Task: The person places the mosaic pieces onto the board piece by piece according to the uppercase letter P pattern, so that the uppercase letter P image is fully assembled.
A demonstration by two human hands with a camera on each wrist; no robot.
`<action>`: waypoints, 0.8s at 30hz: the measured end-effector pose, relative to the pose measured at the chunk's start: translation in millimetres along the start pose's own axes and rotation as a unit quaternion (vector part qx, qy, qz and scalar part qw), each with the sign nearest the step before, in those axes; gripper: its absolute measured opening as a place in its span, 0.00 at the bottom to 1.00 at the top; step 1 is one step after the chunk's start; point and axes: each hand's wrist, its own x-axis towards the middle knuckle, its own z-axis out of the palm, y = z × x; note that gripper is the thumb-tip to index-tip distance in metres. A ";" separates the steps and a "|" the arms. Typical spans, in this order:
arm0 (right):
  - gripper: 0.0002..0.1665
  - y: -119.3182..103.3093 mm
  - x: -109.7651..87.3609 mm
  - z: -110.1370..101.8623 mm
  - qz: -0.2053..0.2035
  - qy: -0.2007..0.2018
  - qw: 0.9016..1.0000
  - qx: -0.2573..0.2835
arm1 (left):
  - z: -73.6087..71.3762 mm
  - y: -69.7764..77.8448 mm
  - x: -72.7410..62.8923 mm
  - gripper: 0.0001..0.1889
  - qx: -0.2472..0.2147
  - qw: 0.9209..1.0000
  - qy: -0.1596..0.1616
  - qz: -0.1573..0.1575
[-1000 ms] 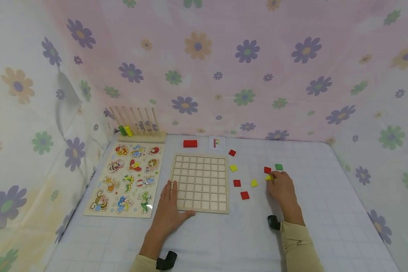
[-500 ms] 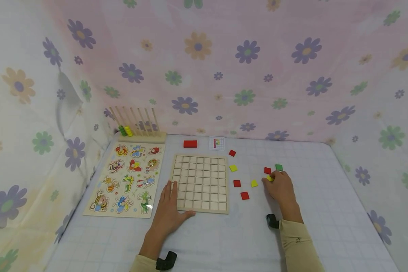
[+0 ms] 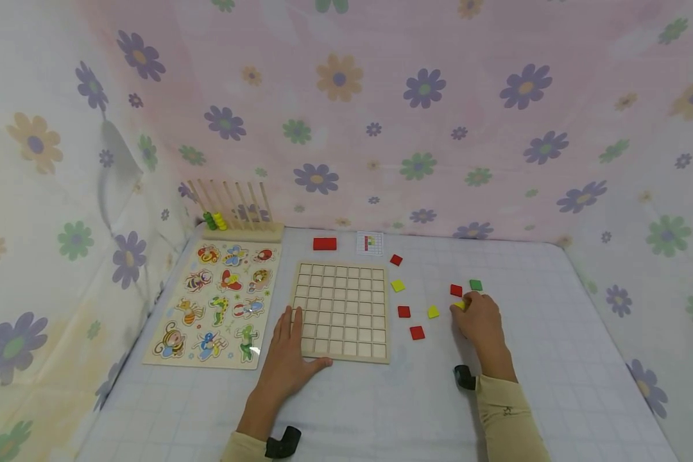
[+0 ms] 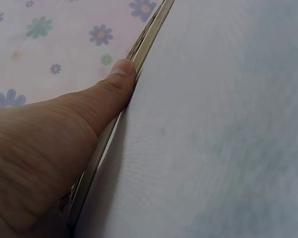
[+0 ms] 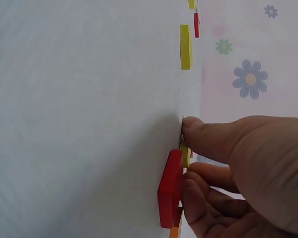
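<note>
Fingers of the right hand (image 3: 480,321): were curled, pinching a flat, perhaps wooden, yellow tile (image 3: 460,305) right of the pale wooden grid board (image 3: 341,311).
Yellow tile: looked thin, so I feared a slip if the pinch loosened.
Thick red tile (image 5: 169,193): sat just beside those fingertips, touching or not I couldn't tell; dragging sideways could have knocked it.
Left hand (image 3: 290,359): lay straight-fingered at the board's left edge; a shove could have skewed it.

Got grid board (image 3: 345,312) nr ctr of tbl (image 3: 381,410), puzzle board (image 3: 185,361) to L, peg rack (image 3: 242,232) bhd that. Got block (image 3: 325,244) bhd grid board, card (image 3: 370,243) to its R. Got loose tiles (image 3: 418,333) R of grid board, L hand (image 3: 285,366) at its near L corner, R hand (image 3: 482,321) w/ tile (image 3: 460,306) farther R.
</note>
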 end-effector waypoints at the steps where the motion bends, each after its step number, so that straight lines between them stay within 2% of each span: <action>1: 0.30 0.4 0.4 -0.3 0.005 -0.002 1.000 -0.003 | 0.3 -0.2 0.1 0.68 0.000 1.000 0.000 0.000; 13: 0.28 -0.9 4.3 -3.5 0.005 -0.028 1.000 -0.012 | 0.1 -0.1 0.2 0.68 0.000 1.000 0.006 0.002; 24: 0.26 0.1 6.1 -3.2 -0.017 -0.012 1.000 -0.002 | 2.1 1.9 0.5 0.68 -0.004 1.000 0.004 -0.012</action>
